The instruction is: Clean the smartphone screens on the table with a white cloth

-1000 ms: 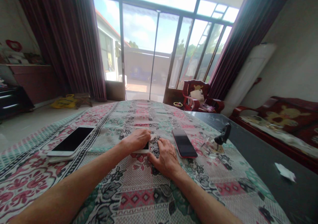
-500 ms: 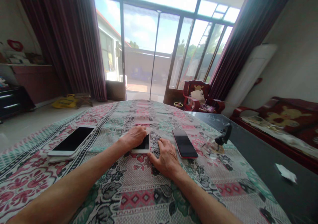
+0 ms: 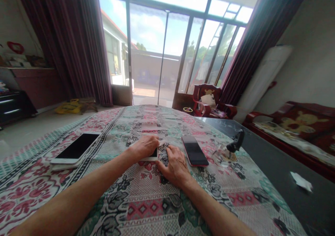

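Observation:
A small white phone with a dark screen lies on the table, mostly covered by my left hand. The fingers of that hand are curled together and pressed down over the screen; a pale bit shows by the fingertips, too small to name. My right hand rests on the cloth with fingers spread, its thumb at the phone's lower right corner. To the right of it lies a dark phone with a red edge. Over on the left, a larger white phone lies on top of another flat, pale object.
A patterned tablecloth covers the table. At its right side stands a clear object with a black clip-like part. A dark table with a crumpled white paper adjoins it. Red wooden chairs and glass doors stand beyond.
My left hand has slid slightly to the right across the small white phone, covering its upper right part. My right hand and the other phones have stayed in place.

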A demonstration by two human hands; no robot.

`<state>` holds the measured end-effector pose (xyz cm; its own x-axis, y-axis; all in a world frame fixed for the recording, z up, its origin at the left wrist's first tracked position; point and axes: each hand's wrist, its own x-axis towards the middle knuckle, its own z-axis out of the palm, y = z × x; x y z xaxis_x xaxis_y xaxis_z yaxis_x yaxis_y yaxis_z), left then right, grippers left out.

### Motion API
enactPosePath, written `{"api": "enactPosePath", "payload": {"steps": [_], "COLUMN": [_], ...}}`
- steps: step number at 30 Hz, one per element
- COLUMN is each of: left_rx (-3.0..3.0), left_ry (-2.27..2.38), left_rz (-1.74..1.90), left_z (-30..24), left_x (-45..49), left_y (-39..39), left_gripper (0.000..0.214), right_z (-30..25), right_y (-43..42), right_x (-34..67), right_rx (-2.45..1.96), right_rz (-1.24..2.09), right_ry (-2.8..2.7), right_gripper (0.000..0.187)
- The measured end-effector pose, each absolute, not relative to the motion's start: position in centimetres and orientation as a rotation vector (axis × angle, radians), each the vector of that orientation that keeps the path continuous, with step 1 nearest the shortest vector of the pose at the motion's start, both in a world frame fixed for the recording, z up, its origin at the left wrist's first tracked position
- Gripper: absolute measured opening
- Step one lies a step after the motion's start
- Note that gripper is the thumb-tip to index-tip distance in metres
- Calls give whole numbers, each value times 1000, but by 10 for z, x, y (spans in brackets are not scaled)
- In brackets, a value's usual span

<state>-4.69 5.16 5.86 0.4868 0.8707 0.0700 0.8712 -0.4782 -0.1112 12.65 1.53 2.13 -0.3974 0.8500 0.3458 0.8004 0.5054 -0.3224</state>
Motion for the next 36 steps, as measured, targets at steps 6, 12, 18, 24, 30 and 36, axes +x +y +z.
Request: {"api": "enactPosePath", "payload": {"steps": [6,12,18,24,30,36], "left_rx": [-2466,-2352,-2440,-2497,-2468,-2380], "left_ry": [-1662,-1795,-1761,-1667,-1690,-1809], "left_rz": [-69,-65,57,120,14,-64], "left_z": [57,61,71,75,65,60], "left_x": [-57,-54,-40,-27,-44,-66], "left_y": [59,52,39,29,49,63], "left_gripper": [33,29,28,23,31,36], "right_z": [20,18,18,21,20,16], "right_y": [17,18,17,15,17,18], "right_x": [127,128,127,126,126,127], "right_rx": [-1352,-1341,-1345,-1359,-1364,-1353], "right_rz": [135,124,123,140,131,107], "right_ry": [-2308,-2304,-2297,-2292,-2297,-2296], "right_gripper": [60,58,57,56,57,58]}}
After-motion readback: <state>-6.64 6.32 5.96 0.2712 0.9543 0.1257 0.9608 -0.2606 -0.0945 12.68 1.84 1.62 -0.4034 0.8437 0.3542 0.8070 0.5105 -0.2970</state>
